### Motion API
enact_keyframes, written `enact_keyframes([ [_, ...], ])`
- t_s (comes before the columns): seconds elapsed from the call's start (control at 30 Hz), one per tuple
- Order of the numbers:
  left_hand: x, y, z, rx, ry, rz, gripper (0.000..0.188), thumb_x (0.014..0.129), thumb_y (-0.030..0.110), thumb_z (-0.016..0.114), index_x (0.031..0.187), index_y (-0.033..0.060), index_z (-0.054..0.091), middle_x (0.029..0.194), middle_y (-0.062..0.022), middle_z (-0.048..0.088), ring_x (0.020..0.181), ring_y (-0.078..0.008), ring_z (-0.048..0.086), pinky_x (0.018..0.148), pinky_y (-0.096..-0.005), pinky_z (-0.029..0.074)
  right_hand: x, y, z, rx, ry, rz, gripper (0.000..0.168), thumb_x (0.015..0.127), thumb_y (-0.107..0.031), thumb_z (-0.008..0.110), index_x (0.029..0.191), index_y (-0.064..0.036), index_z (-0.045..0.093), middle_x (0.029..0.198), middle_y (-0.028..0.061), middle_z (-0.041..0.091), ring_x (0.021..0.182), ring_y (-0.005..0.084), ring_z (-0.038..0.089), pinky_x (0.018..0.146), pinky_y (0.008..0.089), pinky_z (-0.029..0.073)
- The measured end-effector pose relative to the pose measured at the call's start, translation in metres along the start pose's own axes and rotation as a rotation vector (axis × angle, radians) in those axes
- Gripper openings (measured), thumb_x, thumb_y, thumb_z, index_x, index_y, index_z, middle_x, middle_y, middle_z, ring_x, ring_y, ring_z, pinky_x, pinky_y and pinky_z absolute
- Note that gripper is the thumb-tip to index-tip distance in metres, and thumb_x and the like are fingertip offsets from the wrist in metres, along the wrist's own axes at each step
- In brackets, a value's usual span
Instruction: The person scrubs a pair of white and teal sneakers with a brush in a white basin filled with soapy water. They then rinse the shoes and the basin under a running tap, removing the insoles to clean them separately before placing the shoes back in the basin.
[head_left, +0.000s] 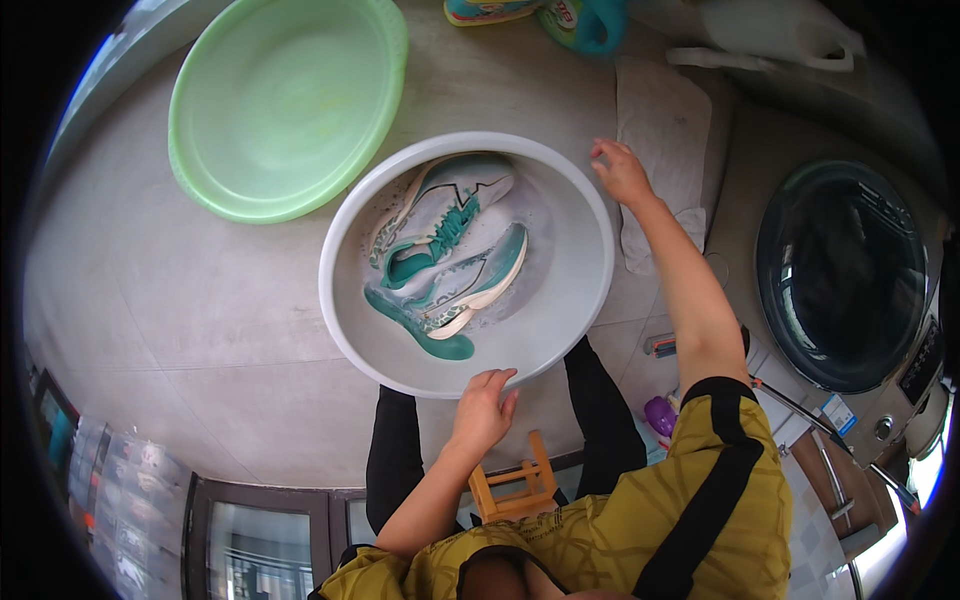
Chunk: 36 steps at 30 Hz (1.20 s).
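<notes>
A white plastic basin sits on the floor before me. In it lies a pair of grey-and-teal sneakers: the farther shoe shows its teal laces, and the nearer shoe lies tilted with its pale sole edge showing. A teal insole rests beside the nearer one, against the basin wall. Shallow water with some suds seems to surround them. My left hand is at the basin's near rim, holding nothing; whether it touches is unclear. Past the right rim, my right hand is raised, its fingers loosely bent and empty.
A light green basin stands at the far left. Detergent containers are at the top, and a pale cloth lies to the right. A front-loading washer with a dark round door flanks my right side. A wooden stool is under me.
</notes>
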<state>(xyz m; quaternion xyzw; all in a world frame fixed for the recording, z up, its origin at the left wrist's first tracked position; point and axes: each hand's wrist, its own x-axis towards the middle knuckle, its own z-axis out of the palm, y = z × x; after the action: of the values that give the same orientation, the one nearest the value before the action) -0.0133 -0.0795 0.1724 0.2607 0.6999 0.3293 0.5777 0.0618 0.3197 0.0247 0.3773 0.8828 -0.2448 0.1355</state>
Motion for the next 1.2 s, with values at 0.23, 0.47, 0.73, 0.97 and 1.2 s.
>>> enact_keyframes([
  [0.23, 0.007, -0.001, 0.014, 0.075, -0.067, -0.037, 0.031, 0.077, 0.007, 0.064, 0.108, 0.0047, 0.059, 0.1, -0.0174, 0.06, 0.096, -0.0362, 0.055, 0.083, -0.0404, 0.045, 0.002, 0.023, 0.057, -0.263, -0.181, -0.1, 0.007, 0.08, -0.011, 0.055, 0.085, -0.009, 0.057, 0.143, 0.0089, 0.035, 0.137, 0.0279, 0.022, 0.107, 0.0462, 0.022],
  [0.47, 0.013, -0.002, 0.027, 0.128, -0.088, -0.054, 0.032, 0.078, 0.007, 0.063, 0.109, 0.0051, 0.058, 0.101, -0.017, 0.06, 0.096, -0.0361, 0.055, 0.083, -0.0404, 0.045, 0.018, 0.028, 0.076, -0.256, -0.164, -0.153, 0.006, 0.082, -0.01, 0.049, 0.084, -0.008, 0.055, 0.145, 0.0077, 0.032, 0.138, 0.0275, 0.02, 0.108, 0.0487, 0.02],
  [0.73, 0.016, -0.003, 0.032, 0.151, -0.1, -0.076, 0.032, 0.077, 0.007, 0.063, 0.109, 0.0052, 0.058, 0.101, -0.017, 0.06, 0.097, -0.0361, 0.055, 0.083, -0.0406, 0.046, 0.007, 0.038, 0.073, -0.122, -0.026, -0.007, 0.005, 0.079, -0.007, 0.052, 0.081, -0.011, 0.05, 0.142, 0.0076, 0.038, 0.136, 0.0291, 0.024, 0.106, 0.0469, 0.022],
  [0.97, 0.013, -0.006, 0.036, 0.152, -0.102, -0.081, 0.032, 0.077, 0.007, 0.063, 0.109, 0.0055, 0.058, 0.1, -0.0166, 0.06, 0.097, -0.036, 0.055, 0.083, -0.0405, 0.046, 0.009, 0.036, 0.083, -0.181, -0.028, -0.065, 0.013, 0.077, 0.0, 0.045, 0.08, -0.01, 0.053, 0.144, 0.0089, 0.035, 0.136, 0.0284, 0.024, 0.107, 0.0449, 0.021],
  [1.2, 0.012, -0.002, 0.035, 0.155, -0.108, -0.092, 0.031, 0.078, 0.008, 0.063, 0.109, 0.0059, 0.058, 0.101, -0.0165, 0.06, 0.097, -0.0359, 0.055, 0.083, -0.0403, 0.046, 0.012, 0.032, 0.086, -0.157, -0.098, -0.068, 0.01, 0.077, -0.003, 0.05, 0.078, -0.012, 0.054, 0.144, 0.0052, 0.035, 0.135, 0.0264, 0.026, 0.106, 0.0468, 0.022],
])
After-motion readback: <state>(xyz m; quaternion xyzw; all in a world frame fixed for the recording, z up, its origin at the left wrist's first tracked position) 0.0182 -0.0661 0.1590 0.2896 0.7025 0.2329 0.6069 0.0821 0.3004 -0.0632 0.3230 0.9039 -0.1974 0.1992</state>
